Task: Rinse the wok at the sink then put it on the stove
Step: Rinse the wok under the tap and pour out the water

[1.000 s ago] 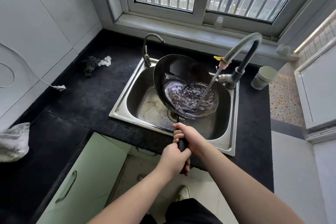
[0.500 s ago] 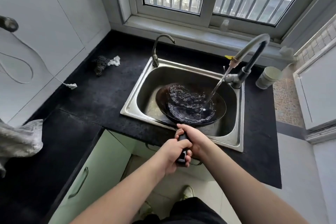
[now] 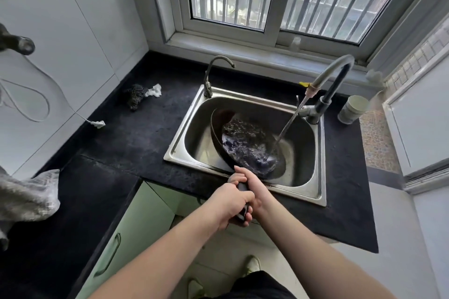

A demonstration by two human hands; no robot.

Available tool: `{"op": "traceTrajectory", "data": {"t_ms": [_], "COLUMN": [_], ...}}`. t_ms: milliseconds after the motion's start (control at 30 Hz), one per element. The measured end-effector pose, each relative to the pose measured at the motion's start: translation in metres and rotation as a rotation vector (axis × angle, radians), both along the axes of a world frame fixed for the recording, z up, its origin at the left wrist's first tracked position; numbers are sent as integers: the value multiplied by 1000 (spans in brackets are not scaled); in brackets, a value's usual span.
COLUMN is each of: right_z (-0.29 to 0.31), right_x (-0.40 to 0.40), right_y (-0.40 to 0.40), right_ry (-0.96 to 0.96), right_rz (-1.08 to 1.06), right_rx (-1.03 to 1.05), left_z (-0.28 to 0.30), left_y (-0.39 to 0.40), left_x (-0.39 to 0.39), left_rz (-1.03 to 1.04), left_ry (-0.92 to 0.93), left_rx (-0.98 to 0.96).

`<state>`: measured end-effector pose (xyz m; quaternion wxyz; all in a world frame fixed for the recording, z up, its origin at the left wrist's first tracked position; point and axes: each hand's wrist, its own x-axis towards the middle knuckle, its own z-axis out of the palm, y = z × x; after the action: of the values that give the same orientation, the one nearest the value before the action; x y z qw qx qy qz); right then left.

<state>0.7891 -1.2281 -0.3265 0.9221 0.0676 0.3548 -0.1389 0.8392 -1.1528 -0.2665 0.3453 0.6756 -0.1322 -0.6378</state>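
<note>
Tilted leftward now, wok (image 3: 245, 145) sits beyond both hands (image 3: 239, 198) gripping its handle.

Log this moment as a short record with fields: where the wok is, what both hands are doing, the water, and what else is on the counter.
wok: black wok tilted inside the steel sink, swirling water in it
left hand: left hand grips the wok handle, nearer its end
right hand: right hand grips the handle closer to the pan
water: tall faucet running, stream hitting the wok's inside
counter: scrubber left of the sink, cup to its right
stage: rinsing, stove not in view
</note>
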Motion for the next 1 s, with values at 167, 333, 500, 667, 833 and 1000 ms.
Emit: {"op": "traceTrajectory", "data": {"t_ms": [167,333,500,667,833,1000], "right_z": [0,7,21,34,56,51], "right_x": [18,31,57,73,74,87], "right_y": [-3,-11,-13,-19,-38,-59], "right_ry": [-114,-143,-70,109,206,425], "right_rz": [-66,-74,-27,190,369,522], "right_rx": [39,65,-59,-337,-348,-411], "left_z": [15,30,44,65,87,76], "left_y": [-5,-14,-20,-34,-53,-67], "left_x": [17,27,53,76,74,71], "left_rz": [-184,-302,-486,-702,-972,-1096], "left_ry": [-255,-468,-771,-975,-1237,-1388], "left_rx": [-8,19,112,222,247,357]}}
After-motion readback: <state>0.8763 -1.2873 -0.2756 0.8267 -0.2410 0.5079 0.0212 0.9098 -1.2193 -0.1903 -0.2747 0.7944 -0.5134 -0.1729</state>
